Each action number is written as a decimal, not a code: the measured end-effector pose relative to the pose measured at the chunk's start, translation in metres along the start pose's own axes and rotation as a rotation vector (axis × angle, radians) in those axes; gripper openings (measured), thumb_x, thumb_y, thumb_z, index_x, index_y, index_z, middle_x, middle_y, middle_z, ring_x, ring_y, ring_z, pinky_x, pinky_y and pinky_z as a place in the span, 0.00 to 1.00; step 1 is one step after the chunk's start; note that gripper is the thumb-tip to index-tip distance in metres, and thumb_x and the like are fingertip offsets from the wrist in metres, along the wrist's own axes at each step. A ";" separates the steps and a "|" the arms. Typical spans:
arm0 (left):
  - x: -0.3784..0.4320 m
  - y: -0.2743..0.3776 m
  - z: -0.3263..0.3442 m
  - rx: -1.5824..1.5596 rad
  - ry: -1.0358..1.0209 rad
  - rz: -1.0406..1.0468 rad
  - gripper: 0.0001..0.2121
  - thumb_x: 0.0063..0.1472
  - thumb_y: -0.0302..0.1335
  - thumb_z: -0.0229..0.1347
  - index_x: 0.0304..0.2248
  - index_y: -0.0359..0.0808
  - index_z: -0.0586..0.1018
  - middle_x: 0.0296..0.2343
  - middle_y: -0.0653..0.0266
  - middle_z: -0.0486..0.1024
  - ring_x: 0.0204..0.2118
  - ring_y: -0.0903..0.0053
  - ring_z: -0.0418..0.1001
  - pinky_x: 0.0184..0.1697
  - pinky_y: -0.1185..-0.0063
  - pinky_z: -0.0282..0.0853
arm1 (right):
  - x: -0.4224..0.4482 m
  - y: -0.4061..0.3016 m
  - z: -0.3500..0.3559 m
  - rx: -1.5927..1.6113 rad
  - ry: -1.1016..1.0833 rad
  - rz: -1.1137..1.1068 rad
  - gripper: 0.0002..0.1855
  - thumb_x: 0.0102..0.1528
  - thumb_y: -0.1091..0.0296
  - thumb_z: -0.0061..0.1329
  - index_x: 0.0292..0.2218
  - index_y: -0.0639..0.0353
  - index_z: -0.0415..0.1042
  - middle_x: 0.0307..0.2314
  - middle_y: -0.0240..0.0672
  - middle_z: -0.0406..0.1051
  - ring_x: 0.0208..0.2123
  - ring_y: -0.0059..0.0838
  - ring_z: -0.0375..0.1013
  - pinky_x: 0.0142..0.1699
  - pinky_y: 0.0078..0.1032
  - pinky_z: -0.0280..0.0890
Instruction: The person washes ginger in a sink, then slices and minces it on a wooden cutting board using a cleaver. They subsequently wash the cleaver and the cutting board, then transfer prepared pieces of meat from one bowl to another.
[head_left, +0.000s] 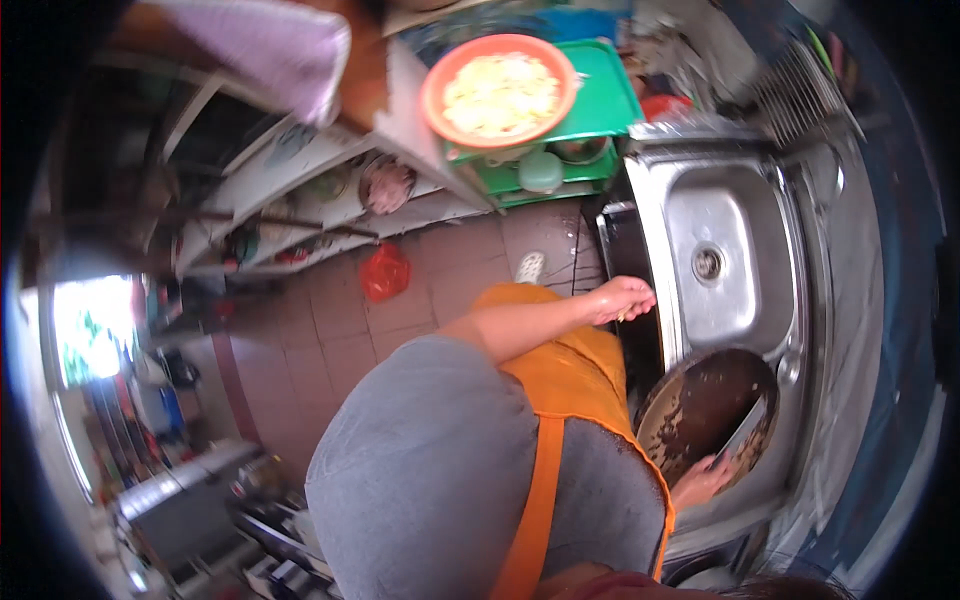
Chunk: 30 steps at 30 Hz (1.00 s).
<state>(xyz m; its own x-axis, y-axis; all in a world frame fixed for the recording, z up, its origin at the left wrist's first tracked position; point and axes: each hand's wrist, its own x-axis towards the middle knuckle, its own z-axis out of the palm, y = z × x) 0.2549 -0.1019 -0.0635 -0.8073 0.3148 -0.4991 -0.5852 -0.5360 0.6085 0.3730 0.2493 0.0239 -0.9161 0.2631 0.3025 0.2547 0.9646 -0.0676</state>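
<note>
My left hand (622, 298) is closed beside the sink's front edge, with a small yellowish bit showing at its fingers. Lower in the view, my right hand (703, 480) grips the handle end of a kitchen knife (744, 427). Its blade lies over a round, dark, worn cutting board (694, 397), which rests on the drainboard beside the sink basin (712, 255). An orange plastic basin (431, 97) of chopped pale yellow food, kind unclear, stands on a green rack (607, 90) at the top.
Shelves holding bowls (386, 184) run along the upper left. A red plastic bag (385, 271) lies on the tiled floor (337, 315). A wire dish rack (806, 94) stands past the sink's far end. A lavender cloth (277, 52) hangs at the top left.
</note>
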 end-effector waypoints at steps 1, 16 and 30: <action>-0.020 0.001 -0.009 -0.039 0.035 0.002 0.07 0.61 0.28 0.45 0.29 0.33 0.70 0.22 0.69 0.68 0.20 0.87 0.63 0.20 0.89 0.59 | -0.002 -0.008 -0.010 -0.064 -0.029 -0.016 0.14 0.52 0.67 0.46 0.42 0.52 0.68 0.38 0.32 0.65 0.33 0.39 0.70 0.32 0.34 0.65; -0.247 0.008 -0.272 -0.462 0.809 0.407 0.03 0.57 0.26 0.49 0.30 0.36 0.72 0.20 0.69 0.69 0.18 0.88 0.64 0.16 0.90 0.58 | -0.017 -0.153 0.019 0.258 -0.308 -0.498 0.09 0.51 0.75 0.43 0.34 0.67 0.71 0.31 0.47 0.68 0.34 0.45 0.67 0.41 0.34 0.62; -0.301 0.076 -0.471 -0.520 0.934 0.613 0.03 0.58 0.26 0.49 0.30 0.35 0.71 0.21 0.68 0.68 0.18 0.84 0.64 0.19 0.86 0.61 | -0.277 -0.323 0.066 0.461 -1.215 -0.362 0.14 0.55 0.63 0.43 0.30 0.67 0.72 0.18 0.34 0.71 0.21 0.22 0.69 0.28 0.20 0.63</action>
<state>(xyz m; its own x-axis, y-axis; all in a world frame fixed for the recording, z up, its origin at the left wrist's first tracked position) 0.4891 -0.6064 -0.1576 -0.4492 -0.6649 -0.5968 0.1435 -0.7130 0.6863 0.5241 -0.1337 -0.1007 -0.6630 -0.3900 -0.6391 0.0356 0.8363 -0.5472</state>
